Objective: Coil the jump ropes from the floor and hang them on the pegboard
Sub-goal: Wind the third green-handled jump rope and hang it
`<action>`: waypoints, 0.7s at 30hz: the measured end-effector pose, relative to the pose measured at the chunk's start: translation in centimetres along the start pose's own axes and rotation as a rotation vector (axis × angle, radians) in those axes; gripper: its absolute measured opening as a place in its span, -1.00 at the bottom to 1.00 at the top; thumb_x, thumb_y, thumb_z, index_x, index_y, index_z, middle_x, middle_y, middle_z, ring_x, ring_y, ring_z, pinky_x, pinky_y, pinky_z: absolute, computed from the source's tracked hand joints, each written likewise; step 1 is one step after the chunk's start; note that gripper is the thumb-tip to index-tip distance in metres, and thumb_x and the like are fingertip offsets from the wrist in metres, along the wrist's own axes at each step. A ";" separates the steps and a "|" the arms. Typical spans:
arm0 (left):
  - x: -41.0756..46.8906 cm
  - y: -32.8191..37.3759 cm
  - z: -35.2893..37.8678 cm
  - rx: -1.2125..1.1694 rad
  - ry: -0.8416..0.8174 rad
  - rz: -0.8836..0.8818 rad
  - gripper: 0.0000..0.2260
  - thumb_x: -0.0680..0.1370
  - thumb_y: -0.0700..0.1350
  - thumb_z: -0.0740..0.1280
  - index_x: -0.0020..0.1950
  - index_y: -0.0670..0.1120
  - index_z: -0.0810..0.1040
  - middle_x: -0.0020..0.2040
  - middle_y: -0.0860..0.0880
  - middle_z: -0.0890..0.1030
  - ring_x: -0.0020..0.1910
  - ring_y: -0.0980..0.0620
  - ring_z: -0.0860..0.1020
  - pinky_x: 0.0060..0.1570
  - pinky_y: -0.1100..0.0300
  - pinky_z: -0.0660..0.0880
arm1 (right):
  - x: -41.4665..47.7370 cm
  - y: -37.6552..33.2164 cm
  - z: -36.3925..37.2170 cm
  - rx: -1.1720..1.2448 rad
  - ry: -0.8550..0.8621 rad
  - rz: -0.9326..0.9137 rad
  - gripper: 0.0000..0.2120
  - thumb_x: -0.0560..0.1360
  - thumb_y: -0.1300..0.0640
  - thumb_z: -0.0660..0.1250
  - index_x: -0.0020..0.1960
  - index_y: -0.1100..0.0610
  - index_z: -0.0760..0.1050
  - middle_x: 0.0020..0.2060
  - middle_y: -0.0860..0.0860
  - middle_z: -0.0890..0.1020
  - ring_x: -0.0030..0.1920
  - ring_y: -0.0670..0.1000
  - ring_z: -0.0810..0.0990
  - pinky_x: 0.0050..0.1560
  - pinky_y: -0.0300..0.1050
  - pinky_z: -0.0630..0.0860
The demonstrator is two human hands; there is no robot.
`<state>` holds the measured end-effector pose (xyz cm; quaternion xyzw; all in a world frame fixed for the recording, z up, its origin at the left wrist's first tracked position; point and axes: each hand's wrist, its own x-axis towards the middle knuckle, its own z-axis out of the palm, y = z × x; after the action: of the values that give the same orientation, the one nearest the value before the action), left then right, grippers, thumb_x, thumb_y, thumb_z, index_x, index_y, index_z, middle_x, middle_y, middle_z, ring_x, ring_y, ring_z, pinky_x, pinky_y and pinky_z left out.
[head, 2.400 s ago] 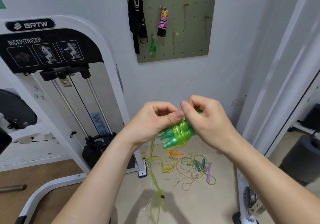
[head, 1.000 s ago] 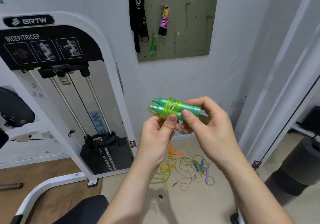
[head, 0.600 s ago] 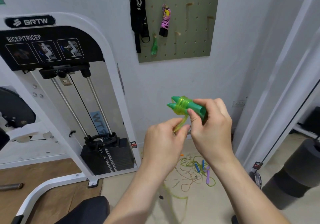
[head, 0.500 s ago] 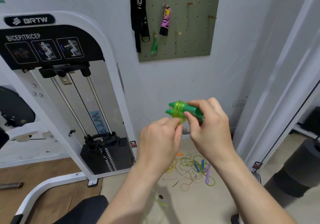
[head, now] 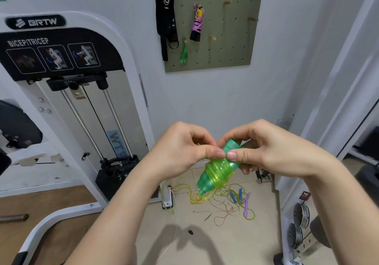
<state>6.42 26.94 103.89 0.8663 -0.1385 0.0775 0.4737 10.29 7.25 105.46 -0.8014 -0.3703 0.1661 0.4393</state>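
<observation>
Jump ropes progress check. Pegboard (head: 231,39) in the upper middle of the frame already has a pink wrapped rope (head: 197,21) and a small green bundle (head: 184,52) hanging on it, beside a black strap (head: 166,18), so I'd say a couple are done. Several pegs (head: 226,3) on its right half are bare, so room isn't the issue.

Floor (head: 225,244) in the lower middle has a tangle (head: 223,205) of loose ropes on it: yellow and thin orange-ish cords, plus blue handles (head: 235,196) and a purple handle (head: 246,207). Can't tell how many ropes that is, probably two or three. None of it is coiled.

Green jump rope (head: 217,172) is in the centre of the frame, held up in front of the wall, well apart from the pegboard. Its cord is wound many times round the two handles, which sit side by side with their tips pointing down-left. A short tail hangs off the bottom of the wrap.

Right hand (head: 272,149) has its fingers curled round the upper end of the handles, thumb on the side. Left hand (head: 180,152) is pinching at the top edge of the wrap with thumb and forefinger, and the two thumb tips nearly touch. My guess is the end is getting tucked in, so this one's nearly ready to hang. After that there's the whole pile to do.
</observation>
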 end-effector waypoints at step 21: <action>-0.2 -1.6 6.0 -0.814 0.406 -0.294 -0.78 0.60 -0.30 0.15 -0.18 -0.17 0.51 -0.51 -0.07 0.39 -0.56 0.08 0.25 -0.62 0.35 0.11 | 2.0 1.7 7.2 0.980 0.648 -0.016 -0.83 0.49 0.37 0.32 -0.04 0.19 0.35 -0.31 0.17 0.51 -0.51 0.03 0.44 -0.49 -0.21 0.41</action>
<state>6.76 22.75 99.30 0.5881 0.0620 0.1166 0.7979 8.14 12.36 100.17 -0.5118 -0.1032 0.0612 0.8507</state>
